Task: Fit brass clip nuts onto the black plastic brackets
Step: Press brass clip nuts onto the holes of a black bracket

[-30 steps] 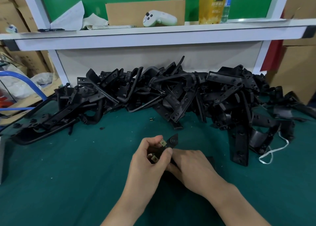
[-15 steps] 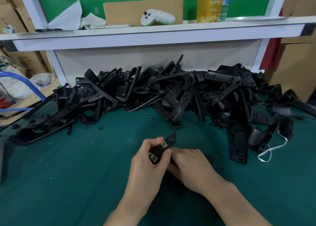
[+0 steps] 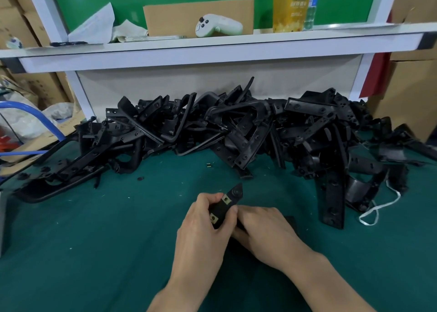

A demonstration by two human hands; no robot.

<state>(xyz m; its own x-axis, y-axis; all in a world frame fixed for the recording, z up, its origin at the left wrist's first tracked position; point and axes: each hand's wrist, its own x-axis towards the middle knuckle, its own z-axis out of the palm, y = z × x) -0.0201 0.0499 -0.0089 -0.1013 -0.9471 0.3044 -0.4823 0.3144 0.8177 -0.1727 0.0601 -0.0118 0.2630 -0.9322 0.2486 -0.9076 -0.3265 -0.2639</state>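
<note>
Left hand [image 3: 203, 226] grips the bracket [image 3: 234, 196], two brass nuts [image 3: 226, 199] already on; right hand [image 3: 260, 231] seemingly clasps its lower end. Next, check seating, swap brackets.

White controller [image 3: 218, 25] before a cardboard box [image 3: 184, 16] on the shelf [image 3: 307, 38]; yellow bottle [image 3: 289, 7] further right

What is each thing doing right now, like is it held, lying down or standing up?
Bracket, held in both hands, two nuts fitted.
Left hand, grips the bracket.
Right hand, curled round the bracket's lower part.
Pile, heaped loose on the table.
Loose nut, lying on the table, unfitted.
Bottle, upright on the shelf.
</note>
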